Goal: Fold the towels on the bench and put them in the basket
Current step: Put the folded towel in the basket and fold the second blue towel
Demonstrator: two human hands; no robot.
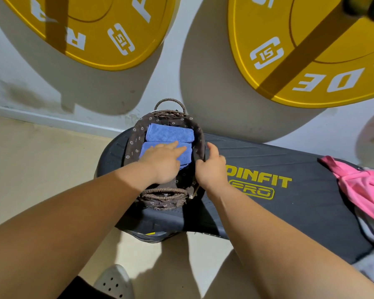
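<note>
Where basket [200, 134] meets bench [289, 160]: bench's left end, centre frame; open surface rightward.
Left hand [162, 162]: flat on blue towel [187, 156].
Right hand [212, 171]: curled over basket rim.

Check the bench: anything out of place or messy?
Nothing damaged. Blue towels lie folded in the basket. The pink towel at the right end of the bench is bunched, unfolded, with pale cloth under it.
</note>
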